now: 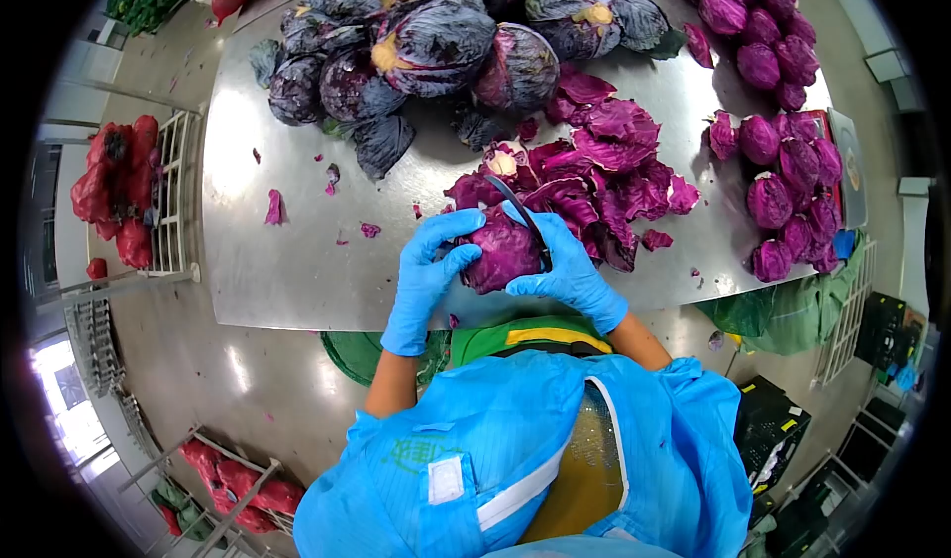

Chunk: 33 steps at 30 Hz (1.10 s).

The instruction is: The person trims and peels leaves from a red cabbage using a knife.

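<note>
A peeled red cabbage point(501, 253) is held between my two blue-gloved hands, just above the near edge of the metal table. My left hand point(433, 259) wraps its left side, with fingers and thumb pressed on the head. In my right hand point(567, 269) is a thin, dark, curved knife point(536, 233), lying along the cabbage's upper right side; the thumb rests against the head. Right behind the cabbage lies a pile of loose purple leaves point(614, 167). A cut pale stem end point(504, 162) shows at the pile's left.
Unpeeled dark cabbages point(436, 43) are heaped at the table's back. Peeled heads point(783, 187) sit at the right, some on a scale point(847, 167). Leaf scraps point(274, 207) dot the steel table point(297, 281). Red sacks point(117, 187) fill a rack at the left.
</note>
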Each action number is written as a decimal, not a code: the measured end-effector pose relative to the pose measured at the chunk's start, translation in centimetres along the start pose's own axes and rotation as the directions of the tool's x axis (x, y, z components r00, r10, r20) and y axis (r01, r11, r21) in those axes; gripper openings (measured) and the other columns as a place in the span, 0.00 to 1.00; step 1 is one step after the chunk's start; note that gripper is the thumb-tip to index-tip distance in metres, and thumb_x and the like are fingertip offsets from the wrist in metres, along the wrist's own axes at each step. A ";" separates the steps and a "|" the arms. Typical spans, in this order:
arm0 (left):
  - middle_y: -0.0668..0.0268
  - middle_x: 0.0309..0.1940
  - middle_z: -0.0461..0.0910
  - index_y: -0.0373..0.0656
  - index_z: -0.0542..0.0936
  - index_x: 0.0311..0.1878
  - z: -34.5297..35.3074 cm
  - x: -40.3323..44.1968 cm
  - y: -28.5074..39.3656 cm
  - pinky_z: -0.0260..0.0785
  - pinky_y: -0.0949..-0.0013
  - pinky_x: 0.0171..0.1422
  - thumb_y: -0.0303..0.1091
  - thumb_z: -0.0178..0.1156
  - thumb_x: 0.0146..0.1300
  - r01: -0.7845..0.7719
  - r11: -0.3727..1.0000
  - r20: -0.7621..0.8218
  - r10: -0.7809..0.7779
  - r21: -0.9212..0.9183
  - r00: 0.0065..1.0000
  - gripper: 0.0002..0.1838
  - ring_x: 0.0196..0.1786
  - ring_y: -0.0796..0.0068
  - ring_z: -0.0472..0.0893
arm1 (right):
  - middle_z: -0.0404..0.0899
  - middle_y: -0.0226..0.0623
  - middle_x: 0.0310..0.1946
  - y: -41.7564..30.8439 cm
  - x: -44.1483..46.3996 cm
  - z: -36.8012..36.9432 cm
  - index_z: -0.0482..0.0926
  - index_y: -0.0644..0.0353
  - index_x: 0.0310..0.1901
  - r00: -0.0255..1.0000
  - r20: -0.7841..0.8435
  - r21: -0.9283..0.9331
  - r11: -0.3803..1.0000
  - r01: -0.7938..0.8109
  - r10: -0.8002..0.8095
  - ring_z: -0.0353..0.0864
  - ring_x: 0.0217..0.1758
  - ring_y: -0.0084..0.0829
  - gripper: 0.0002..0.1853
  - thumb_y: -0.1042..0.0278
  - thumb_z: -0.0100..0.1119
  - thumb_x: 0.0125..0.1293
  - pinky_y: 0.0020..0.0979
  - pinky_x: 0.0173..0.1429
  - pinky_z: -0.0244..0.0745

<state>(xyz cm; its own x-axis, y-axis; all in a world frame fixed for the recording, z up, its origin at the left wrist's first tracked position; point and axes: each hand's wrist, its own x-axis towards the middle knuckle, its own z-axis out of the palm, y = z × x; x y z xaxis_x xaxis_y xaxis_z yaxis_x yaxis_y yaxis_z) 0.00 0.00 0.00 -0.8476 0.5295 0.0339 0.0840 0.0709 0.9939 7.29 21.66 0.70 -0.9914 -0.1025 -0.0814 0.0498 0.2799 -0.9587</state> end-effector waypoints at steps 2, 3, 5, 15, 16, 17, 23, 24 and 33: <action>0.61 0.50 0.81 0.43 0.82 0.50 0.3 -0.5 -0.4 0.68 0.65 0.66 0.22 0.67 0.57 -0.154 0.988 -0.104 0.156 0.029 0.982 0.16 0.55 0.66 0.79 | 0.69 0.41 0.59 0.1 0.0 0.5 0.62 0.49 0.73 1.000 -0.010 0.011 0.999 0.030 -0.029 0.70 0.62 0.39 0.56 0.46 0.80 0.40 0.38 0.69 0.63; 0.61 0.48 0.80 0.41 0.81 0.47 1.9 -0.1 -0.9 0.69 0.66 0.62 0.22 0.67 0.57 -0.149 0.989 -0.141 0.146 -0.015 0.979 0.14 0.54 0.67 0.78 | 0.69 0.40 0.60 0.3 -0.4 -1.1 0.63 0.51 0.72 1.000 -0.013 0.006 1.000 0.005 -0.005 0.69 0.64 0.38 0.55 0.47 0.80 0.40 0.38 0.71 0.61; 0.61 0.45 0.79 0.38 0.81 0.42 1.8 -0.7 -1.1 0.70 0.69 0.55 0.23 0.67 0.56 -0.117 0.992 -0.205 0.106 -0.043 0.973 0.10 0.52 0.69 0.78 | 0.69 0.38 0.63 0.1 -0.3 -0.8 0.65 0.55 0.70 1.000 -0.013 0.057 0.998 -0.022 0.023 0.67 0.66 0.37 0.52 0.50 0.80 0.41 0.37 0.73 0.58; 0.67 0.42 0.80 0.42 0.80 0.45 -3.3 -2.2 -4.5 0.72 0.75 0.42 0.34 0.62 0.68 0.232 0.941 -0.788 -0.333 -0.246 0.517 0.08 0.38 0.80 0.78 | 0.70 0.34 0.61 1.9 -1.0 -0.4 0.65 0.52 0.70 0.988 -0.015 0.264 0.954 -0.143 0.152 0.70 0.63 0.32 0.52 0.53 0.81 0.42 0.34 0.68 0.65; 0.65 0.49 0.79 0.42 0.76 0.57 -3.3 -2.1 -5.3 0.73 0.76 0.44 0.39 0.62 0.68 0.140 0.982 -0.842 0.035 0.131 0.539 0.18 0.42 0.80 0.77 | 0.70 0.34 0.61 1.7 -1.1 -0.3 0.65 0.51 0.71 0.989 -0.020 0.251 0.958 -0.140 0.149 0.70 0.63 0.32 0.51 0.52 0.81 0.42 0.34 0.67 0.65; 0.63 0.53 0.77 0.41 0.73 0.60 -3.4 -2.7 -5.8 0.70 0.72 0.52 0.39 0.63 0.67 0.158 0.986 -0.786 -0.059 0.049 0.615 0.22 0.49 0.76 0.76 | 0.70 0.34 0.61 1.8 -1.1 -0.3 0.65 0.51 0.71 0.991 -0.034 0.215 0.970 -0.117 0.128 0.70 0.62 0.31 0.51 0.52 0.81 0.43 0.33 0.67 0.65; 0.56 0.67 0.68 0.40 0.64 0.72 2.2 -1.1 -0.1 0.62 0.65 0.71 0.38 0.69 0.61 0.446 0.856 -0.176 -0.497 -0.261 0.850 0.38 0.67 0.65 0.69 | 0.74 0.35 0.58 2.1 -1.4 -0.3 0.69 0.52 0.68 0.990 -0.125 0.261 0.965 -0.034 0.069 0.75 0.59 0.31 0.46 0.50 0.78 0.46 0.33 0.65 0.68; 0.57 0.67 0.69 0.41 0.66 0.70 2.8 -0.8 0.1 0.62 0.65 0.71 0.37 0.69 0.61 0.427 0.854 -0.190 -0.491 -0.296 0.850 0.36 0.66 0.66 0.70 | 0.75 0.36 0.56 2.0 -1.3 -0.3 0.70 0.51 0.67 0.984 -0.162 0.233 0.972 -0.028 0.068 0.76 0.58 0.33 0.45 0.48 0.77 0.47 0.34 0.64 0.70; 0.59 0.54 0.80 0.40 0.82 0.56 5.4 0.1 0.1 0.69 0.67 0.63 0.28 0.61 0.66 0.044 0.943 -0.376 0.089 0.331 0.922 0.15 0.56 0.68 0.79 | 0.78 0.42 0.46 -0.3 -0.4 -0.2 0.75 0.53 0.63 0.977 -0.207 -0.312 0.943 -0.117 0.053 0.79 0.49 0.39 0.41 0.39 0.71 0.50 0.36 0.54 0.76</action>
<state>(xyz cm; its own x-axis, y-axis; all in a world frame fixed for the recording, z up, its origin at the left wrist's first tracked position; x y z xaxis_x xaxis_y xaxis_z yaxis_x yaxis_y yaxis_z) 2.73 4.65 -0.44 -0.9713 0.1770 0.1589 0.2153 0.3698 0.9038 7.64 21.86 1.06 -0.9909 0.1125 -0.0734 0.1251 0.5740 -0.8092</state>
